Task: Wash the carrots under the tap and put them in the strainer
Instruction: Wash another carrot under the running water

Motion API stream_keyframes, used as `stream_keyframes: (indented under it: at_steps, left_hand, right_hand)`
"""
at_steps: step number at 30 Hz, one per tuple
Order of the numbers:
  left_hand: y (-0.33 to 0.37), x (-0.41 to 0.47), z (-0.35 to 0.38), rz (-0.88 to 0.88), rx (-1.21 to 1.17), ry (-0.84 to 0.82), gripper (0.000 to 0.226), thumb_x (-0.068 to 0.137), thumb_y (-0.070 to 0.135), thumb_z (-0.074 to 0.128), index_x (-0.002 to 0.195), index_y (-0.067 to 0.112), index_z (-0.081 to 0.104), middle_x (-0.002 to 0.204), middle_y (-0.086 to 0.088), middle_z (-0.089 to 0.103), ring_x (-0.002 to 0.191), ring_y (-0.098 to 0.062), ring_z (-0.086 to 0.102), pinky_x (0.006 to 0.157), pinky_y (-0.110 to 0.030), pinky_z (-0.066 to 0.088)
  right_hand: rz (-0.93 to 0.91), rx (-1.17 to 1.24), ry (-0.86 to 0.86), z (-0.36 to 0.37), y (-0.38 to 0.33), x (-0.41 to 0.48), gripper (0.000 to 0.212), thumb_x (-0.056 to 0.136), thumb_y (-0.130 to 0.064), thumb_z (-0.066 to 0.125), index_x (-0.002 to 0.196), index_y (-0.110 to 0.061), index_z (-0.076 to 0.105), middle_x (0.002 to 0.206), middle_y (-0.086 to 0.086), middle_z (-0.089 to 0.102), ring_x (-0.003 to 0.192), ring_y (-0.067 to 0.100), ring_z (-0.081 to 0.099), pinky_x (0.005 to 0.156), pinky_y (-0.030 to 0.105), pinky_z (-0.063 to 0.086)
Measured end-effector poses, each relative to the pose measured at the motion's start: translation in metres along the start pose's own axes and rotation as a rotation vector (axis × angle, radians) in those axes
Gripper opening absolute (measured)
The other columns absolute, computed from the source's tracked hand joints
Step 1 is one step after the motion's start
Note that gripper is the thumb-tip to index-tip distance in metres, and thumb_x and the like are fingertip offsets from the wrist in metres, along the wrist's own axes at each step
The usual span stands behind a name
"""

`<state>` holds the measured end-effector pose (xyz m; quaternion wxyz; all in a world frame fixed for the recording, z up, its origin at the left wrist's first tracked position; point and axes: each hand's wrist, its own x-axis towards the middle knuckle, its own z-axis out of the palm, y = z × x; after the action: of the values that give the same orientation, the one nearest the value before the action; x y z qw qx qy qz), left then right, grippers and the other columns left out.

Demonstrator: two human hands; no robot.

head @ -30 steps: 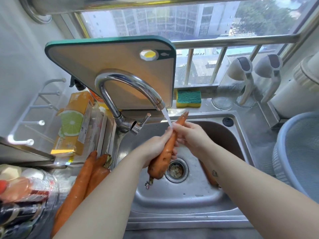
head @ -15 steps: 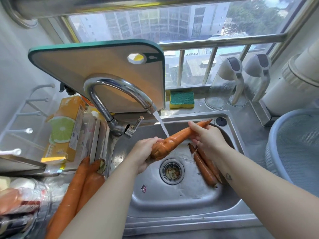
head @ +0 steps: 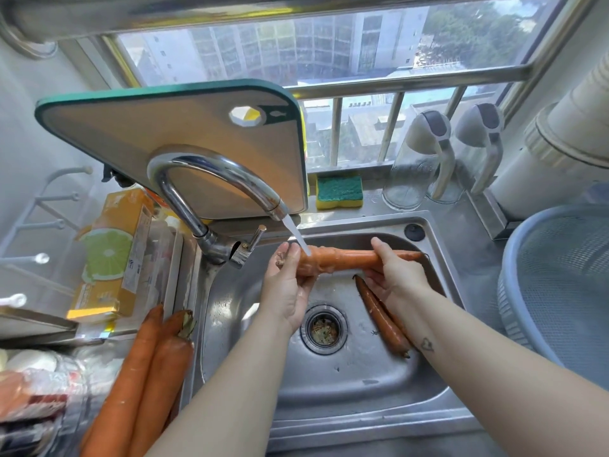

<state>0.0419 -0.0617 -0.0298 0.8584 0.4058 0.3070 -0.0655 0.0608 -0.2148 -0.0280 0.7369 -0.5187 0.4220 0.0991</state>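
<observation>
Carrots point(head: 145, 374) not yet rinsed are lying nearest us at 8 o'clock, on the counter just left of the sink point(head: 346, 423), their long axes running roughly from 7 to 1 o'clock. Farther in, two carrots point(head: 382, 318) are resting on the basin floor at 4 o'clock from the drain point(head: 324, 328), partly hidden by our right forearm. Above them we are holding the carrot being washed point(head: 349, 260) across the basin, its long axis lying from 9 to 3 o'clock. Our left hand point(head: 290, 288) is wrapping the thick end under the running stream from the tap point(head: 211, 179); our right hand point(head: 395, 275) is gripping the shaft near the thin tip. The strainer point(head: 566, 285) is sitting at 3 o'clock, well apart from the basin, so we are judging the right hand the nearer one for the transfer, with the tip leading. Wet steel is surrounding the work; a cutting board point(head: 171, 143), a sponge point(head: 339, 191) and a barred window point(head: 329, 44) are closing the far side.
</observation>
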Motion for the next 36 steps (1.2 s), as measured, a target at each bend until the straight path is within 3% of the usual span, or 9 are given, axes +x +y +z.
stream_keyframes:
  at_steps: [6,10,13,17,21,25,27,32,36]
  left_hand:
    - [-0.013,-0.012,-0.007,0.119,0.276,-0.134,0.08,0.085,0.001,0.064,0.145,0.031,0.02,0.119,0.002,0.048,0.105,-0.014,0.057,0.088,-0.033,0.051]
    - [-0.012,-0.014,0.0,0.229,0.373,-0.11,0.042,0.091,0.01,0.06,0.123,0.029,0.04,0.111,0.005,0.05,0.103,-0.014,0.059,0.084,-0.03,0.055]
    - [-0.009,-0.01,0.01,0.282,0.384,0.044,0.012,0.099,0.016,0.047,0.097,0.028,0.047,0.096,-0.002,0.058,0.084,-0.012,0.061,0.074,-0.031,0.056]
    - [-0.007,-0.007,0.009,0.185,0.335,-0.03,0.011,0.103,0.02,0.036,0.108,0.023,0.045,0.1,-0.003,0.055,0.088,-0.01,0.058,0.077,-0.034,0.055]
    - [-0.007,-0.007,-0.001,0.193,0.404,-0.193,0.031,0.095,0.01,0.055,0.121,0.02,0.04,0.102,0.001,0.065,0.094,-0.007,0.064,0.085,-0.031,0.055]
    - [-0.012,-0.001,-0.003,0.266,0.463,0.003,0.03,0.077,0.031,0.072,0.1,0.03,0.052,0.106,-0.007,0.062,0.097,-0.02,0.064,0.085,-0.043,0.056]
    - [-0.012,-0.001,0.001,0.245,0.407,0.054,0.017,0.086,0.023,0.065,0.097,0.028,0.052,0.103,-0.01,0.064,0.091,-0.021,0.066,0.083,-0.042,0.057]
    - [-0.003,-0.006,-0.001,0.161,0.417,-0.164,0.027,0.097,0.011,0.051,0.122,0.017,0.043,0.104,-0.002,0.063,0.094,-0.01,0.064,0.083,-0.03,0.054]
    - [0.0,-0.005,-0.006,0.202,0.375,-0.093,0.029,0.09,0.009,0.062,0.113,0.019,0.049,0.113,-0.011,0.059,0.101,-0.022,0.063,0.085,-0.036,0.055]
  right_hand:
    - [0.027,0.018,0.056,0.0,0.003,-0.004,0.038,0.085,-0.029,0.07,0.111,-0.005,0.057,0.099,0.014,0.066,0.08,0.021,0.064,0.057,0.026,0.053]
    - [0.045,0.044,-0.003,0.005,0.004,-0.01,0.032,0.087,-0.027,0.068,0.106,-0.006,0.054,0.086,0.01,0.064,0.072,0.018,0.064,0.055,0.026,0.05]
    - [0.043,0.036,-0.053,0.008,0.006,-0.014,0.023,0.089,-0.024,0.066,0.094,-0.005,0.053,0.083,0.009,0.062,0.068,0.017,0.063,0.055,0.025,0.05]
    - [0.04,0.063,-0.021,0.004,0.006,-0.013,0.027,0.088,-0.023,0.067,0.1,-0.003,0.053,0.083,0.011,0.063,0.069,0.018,0.064,0.055,0.026,0.051]
    - [0.057,0.084,0.002,0.0,0.01,-0.012,0.03,0.086,-0.022,0.069,0.102,-0.002,0.055,0.087,0.013,0.065,0.071,0.02,0.066,0.057,0.027,0.052]
    - [0.061,0.075,-0.032,0.002,0.013,-0.014,0.029,0.087,-0.023,0.069,0.101,-0.002,0.055,0.09,0.014,0.066,0.073,0.02,0.067,0.058,0.027,0.053]
    - [0.058,0.063,-0.043,0.002,0.012,-0.014,0.029,0.086,-0.023,0.069,0.099,-0.002,0.055,0.091,0.014,0.066,0.073,0.02,0.067,0.058,0.027,0.053]
    - [0.076,0.131,0.003,-0.001,0.013,-0.01,0.022,0.087,-0.02,0.069,0.086,-0.005,0.053,0.083,0.013,0.064,0.068,0.02,0.065,0.056,0.029,0.051]
    - [0.052,0.11,-0.027,0.005,0.018,-0.013,0.024,0.086,-0.021,0.069,0.086,-0.003,0.053,0.087,0.015,0.065,0.068,0.02,0.066,0.055,0.027,0.052]
